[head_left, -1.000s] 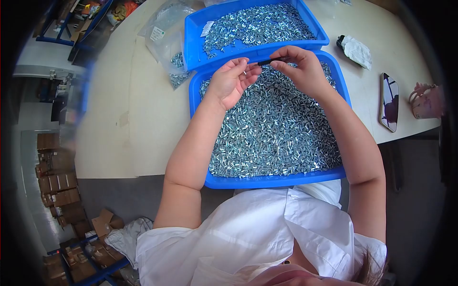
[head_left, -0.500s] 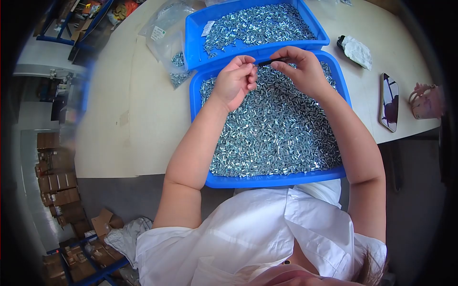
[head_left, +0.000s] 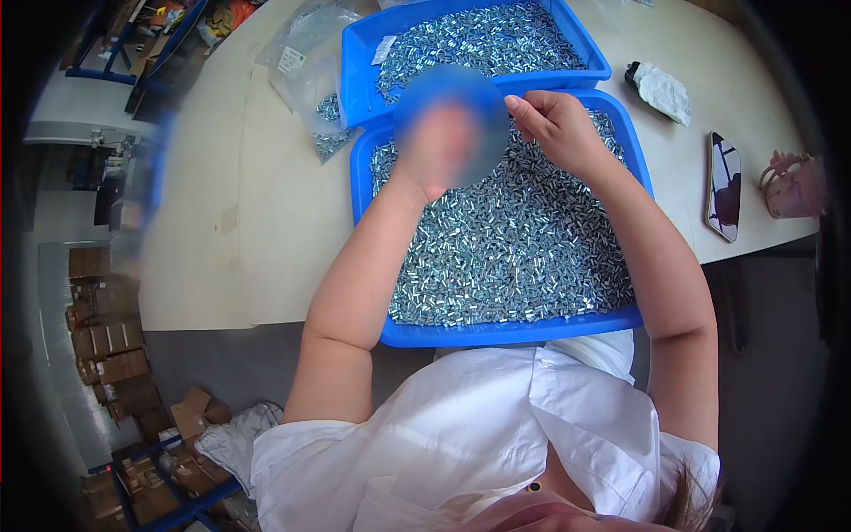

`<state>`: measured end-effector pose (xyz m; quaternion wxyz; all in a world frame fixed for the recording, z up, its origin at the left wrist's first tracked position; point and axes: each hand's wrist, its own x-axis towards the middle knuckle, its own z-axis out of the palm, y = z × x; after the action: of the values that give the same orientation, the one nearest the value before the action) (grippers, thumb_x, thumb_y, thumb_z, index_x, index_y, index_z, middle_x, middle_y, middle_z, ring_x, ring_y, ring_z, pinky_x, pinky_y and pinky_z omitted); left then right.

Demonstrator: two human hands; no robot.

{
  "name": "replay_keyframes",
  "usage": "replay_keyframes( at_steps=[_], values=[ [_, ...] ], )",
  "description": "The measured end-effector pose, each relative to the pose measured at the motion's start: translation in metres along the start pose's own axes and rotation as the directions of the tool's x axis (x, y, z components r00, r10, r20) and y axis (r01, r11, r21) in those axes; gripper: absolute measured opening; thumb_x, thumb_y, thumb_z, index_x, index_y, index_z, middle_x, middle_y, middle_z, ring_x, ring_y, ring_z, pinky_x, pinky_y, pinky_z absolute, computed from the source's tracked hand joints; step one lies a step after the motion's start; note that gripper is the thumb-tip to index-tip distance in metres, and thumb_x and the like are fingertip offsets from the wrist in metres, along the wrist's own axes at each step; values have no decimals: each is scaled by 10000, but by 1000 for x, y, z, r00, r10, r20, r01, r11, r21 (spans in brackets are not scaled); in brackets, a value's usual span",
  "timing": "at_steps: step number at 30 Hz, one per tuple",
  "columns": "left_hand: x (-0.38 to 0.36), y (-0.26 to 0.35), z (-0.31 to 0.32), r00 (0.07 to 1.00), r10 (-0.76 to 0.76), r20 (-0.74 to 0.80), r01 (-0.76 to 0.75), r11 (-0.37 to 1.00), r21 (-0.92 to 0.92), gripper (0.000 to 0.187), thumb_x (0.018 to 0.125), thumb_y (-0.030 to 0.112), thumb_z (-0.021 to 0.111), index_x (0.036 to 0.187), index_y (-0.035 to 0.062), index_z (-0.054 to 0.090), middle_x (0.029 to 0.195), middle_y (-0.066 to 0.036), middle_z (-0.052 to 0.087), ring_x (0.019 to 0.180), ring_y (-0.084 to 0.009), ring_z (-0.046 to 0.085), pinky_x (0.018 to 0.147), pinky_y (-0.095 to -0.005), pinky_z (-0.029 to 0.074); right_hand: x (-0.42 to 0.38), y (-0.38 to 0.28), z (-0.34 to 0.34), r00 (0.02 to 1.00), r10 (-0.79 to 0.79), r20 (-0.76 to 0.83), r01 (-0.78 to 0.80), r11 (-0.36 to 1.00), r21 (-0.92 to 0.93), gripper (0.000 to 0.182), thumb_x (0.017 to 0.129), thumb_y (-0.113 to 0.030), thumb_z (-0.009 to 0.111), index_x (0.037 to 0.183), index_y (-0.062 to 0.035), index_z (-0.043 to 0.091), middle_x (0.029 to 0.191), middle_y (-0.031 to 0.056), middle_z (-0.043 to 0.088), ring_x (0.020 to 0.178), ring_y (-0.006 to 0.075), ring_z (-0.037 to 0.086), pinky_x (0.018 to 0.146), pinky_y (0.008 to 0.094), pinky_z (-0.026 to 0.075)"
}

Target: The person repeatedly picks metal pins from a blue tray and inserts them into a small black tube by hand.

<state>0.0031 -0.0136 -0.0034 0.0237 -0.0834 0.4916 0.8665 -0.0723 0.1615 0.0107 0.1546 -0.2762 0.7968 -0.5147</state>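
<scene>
Blue tray (head_left: 368,191) full of small silvery metal sleeves (head_left: 514,248), close to the table edge, directly in front of a white shirt (head_left: 479,443). Second blue tray (head_left: 355,71) just behind it, touching or nearly so, likewise heaped with the same silvery parts. Left hand (head_left: 443,142) raised over the far end of the near tray, blurred beyond reading; grip impossible to tell, and whatever sits in it hidden. Right hand (head_left: 554,129) just beside it, also over the far end of the near tray, fingers (head_left: 523,106) curled together and pinched toward the left hand; nothing clearly visible between the fingertips, so contents uncertain. Both forearms stretched across the heap of sleeves, apart from each other.

Left of the trays, clear plastic bags (head_left: 310,66) on the pale table (head_left: 230,222), one with a white label, some holding more silvery parts. Right of the trays, a small dark item wrapped in white (head_left: 660,89), then a phone (head_left: 724,188) lying flat, then a pink object (head_left: 792,188) at the table's far right edge. Cardboard boxes (head_left: 111,341) on the floor well to the left.
</scene>
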Motion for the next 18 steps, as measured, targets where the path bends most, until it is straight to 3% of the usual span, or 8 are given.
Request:
replay_keyframes(
  at_steps=[3, 5, 9, 11, 14, 16, 18],
  values=[
    [0, -1, 0, 1000, 7, -18, -7, 1000, 2, 191, 830, 30, 512, 1008, 54, 446, 739, -38, 497, 610, -89, 438, 491, -205, 339, 1, 5, 8, 994, -103, -41, 104, 994, 32, 254, 845, -261, 573, 796, -13, 584, 598, -14, 514, 554, 67, 449, 488, 231, 358],
    [1, -2, 1, 1000, 17, -22, -17, 1000, 1, 201, 825, 21, 516, 1010, 52, 445, 742, -40, 502, 610, -86, 440, 488, -204, 338, 2, 8, 15, 988, -151, -43, 157, 923, 352, 255, 885, -255, 515, 745, -42, 498, 620, -35, 446, 586, 39, 410, 506, 200, 339],
    [-1, -3, 6, 993, 113, -21, -109, 984, 143, 207, 824, 24, 530, 1013, 41, 447, 729, -45, 507, 586, -74, 436, 482, -194, 333, 2, 6, 4, 995, -91, 43, 81, 975, 206, 272, 888, -268, 507, 721, -54, 489, 613, -40, 439, 568, 37, 396, 491, 196, 319],
    [-2, -3, 11, 989, 146, -24, -138, 968, 210, 207, 826, 27, 533, 1014, 38, 449, 724, -45, 507, 576, -71, 433, 477, -188, 328, 3, 5, 1, 995, 47, 88, -60, 987, 151, 285, 889, -281, 505, 702, -66, 484, 610, -42, 441, 548, 36, 384, 480, 198, 312],
    [-3, -1, 14, 980, 176, -94, -145, 951, 272, 157, 847, 117, 548, 962, 38, 478, 723, -27, 516, 547, -50, 406, 441, -173, 307, 2, 5, 2, 999, 14, 36, -20, 981, 192, 295, 888, -293, 505, 694, -72, 485, 607, -42, 440, 540, 38, 385, 477, 197, 312],
    [-3, 3, 10, 995, -13, -96, 27, 988, 152, 143, 882, 172, 495, 906, 31, 504, 670, -7, 470, 520, -50, 377, 425, -170, 285, 2, 3, 2, 999, -3, 34, -5, 978, 210, 295, 887, -292, 507, 697, -68, 487, 609, -42, 442, 543, 38, 387, 480, 197, 316],
    [-2, 0, 5, 996, -37, -87, 54, 980, 193, 171, 889, 199, 485, 854, 35, 513, 649, 8, 441, 506, -44, 358, 411, -170, 272, 2, 5, 2, 999, -17, 34, 9, 974, 228, 295, 887, -291, 509, 700, -64, 489, 611, -41, 444, 545, 39, 388, 483, 197, 319]
  ],
)
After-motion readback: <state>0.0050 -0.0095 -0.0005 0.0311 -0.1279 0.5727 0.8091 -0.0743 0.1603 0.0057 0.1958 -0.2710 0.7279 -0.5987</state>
